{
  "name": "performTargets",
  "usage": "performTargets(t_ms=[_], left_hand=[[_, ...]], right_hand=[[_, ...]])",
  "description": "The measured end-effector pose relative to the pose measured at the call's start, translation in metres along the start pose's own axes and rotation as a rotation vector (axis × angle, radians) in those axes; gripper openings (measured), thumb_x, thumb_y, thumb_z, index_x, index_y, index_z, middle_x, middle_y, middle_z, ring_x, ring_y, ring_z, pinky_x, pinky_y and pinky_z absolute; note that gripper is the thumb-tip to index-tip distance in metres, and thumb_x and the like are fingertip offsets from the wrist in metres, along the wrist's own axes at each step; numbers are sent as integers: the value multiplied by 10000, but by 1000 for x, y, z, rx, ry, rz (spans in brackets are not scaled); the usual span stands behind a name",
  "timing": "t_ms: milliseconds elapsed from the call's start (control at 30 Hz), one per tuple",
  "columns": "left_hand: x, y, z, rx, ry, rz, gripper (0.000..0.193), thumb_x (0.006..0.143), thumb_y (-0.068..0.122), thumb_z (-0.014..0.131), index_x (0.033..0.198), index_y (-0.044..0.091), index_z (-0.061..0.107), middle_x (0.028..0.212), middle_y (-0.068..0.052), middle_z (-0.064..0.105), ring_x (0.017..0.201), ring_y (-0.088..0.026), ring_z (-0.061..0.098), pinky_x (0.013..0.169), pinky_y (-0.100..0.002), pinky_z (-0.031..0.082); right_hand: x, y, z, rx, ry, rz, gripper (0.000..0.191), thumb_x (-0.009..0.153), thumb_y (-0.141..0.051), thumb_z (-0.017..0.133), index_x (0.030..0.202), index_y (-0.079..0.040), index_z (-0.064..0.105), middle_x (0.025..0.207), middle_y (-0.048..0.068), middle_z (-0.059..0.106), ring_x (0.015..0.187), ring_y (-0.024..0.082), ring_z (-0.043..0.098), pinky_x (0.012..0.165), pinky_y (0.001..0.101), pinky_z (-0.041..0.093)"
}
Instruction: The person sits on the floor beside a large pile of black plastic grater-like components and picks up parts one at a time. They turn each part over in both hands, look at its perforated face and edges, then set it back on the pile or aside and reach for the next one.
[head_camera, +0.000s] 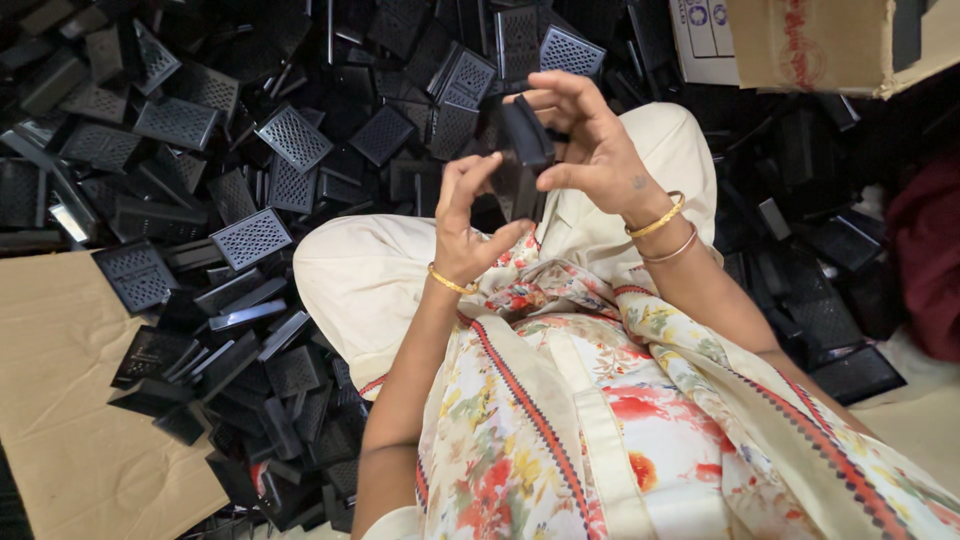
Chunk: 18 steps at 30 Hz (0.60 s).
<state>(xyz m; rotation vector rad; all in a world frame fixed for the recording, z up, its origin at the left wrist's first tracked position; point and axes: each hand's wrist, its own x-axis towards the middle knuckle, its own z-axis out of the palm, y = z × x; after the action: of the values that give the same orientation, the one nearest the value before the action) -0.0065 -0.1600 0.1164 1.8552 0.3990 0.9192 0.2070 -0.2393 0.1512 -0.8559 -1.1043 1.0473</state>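
Observation:
Both my hands are raised over my lap and meet on one small black plastic part (522, 152). My right hand (588, 140) grips its upper end between thumb and fingers. My left hand (466, 222) pinches its lower edge from the left, fingers curled. The part is box-shaped and dark; its far side is hidden by my fingers. Gold bangles sit on both wrists. My knees in cream cloth lie under the hands.
A big heap of black perforated plastic covers (250, 237) spreads over the floor to the left and behind. Flat brown cardboard (70, 400) lies at the lower left. A cardboard box (810, 45) stands at the top right, with more black parts (850, 370) on the right.

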Motion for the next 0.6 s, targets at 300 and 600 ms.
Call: performTargets(t_ms=[300, 600], left_hand=[[2, 0, 4, 41, 179, 172, 787, 746, 168, 893, 1433, 111, 514, 1301, -163, 506, 1150, -286, 558, 1002, -361, 494], [9, 9, -11, -53, -18, -5, 797, 800, 194, 898, 1498, 85, 529, 1307, -144, 535, 1098, -254, 609, 959, -321, 534]], right_hand=[[5, -13, 13, -70, -65, -30, 940, 846, -33, 902, 1606, -122, 354, 1483, 116, 518, 1379, 218, 550, 1195, 410, 519], [5, -7, 18, -29, 103, -38, 818, 911, -102, 873, 1560, -121, 376, 1378, 94, 572, 1278, 187, 589, 1124, 347, 516]])
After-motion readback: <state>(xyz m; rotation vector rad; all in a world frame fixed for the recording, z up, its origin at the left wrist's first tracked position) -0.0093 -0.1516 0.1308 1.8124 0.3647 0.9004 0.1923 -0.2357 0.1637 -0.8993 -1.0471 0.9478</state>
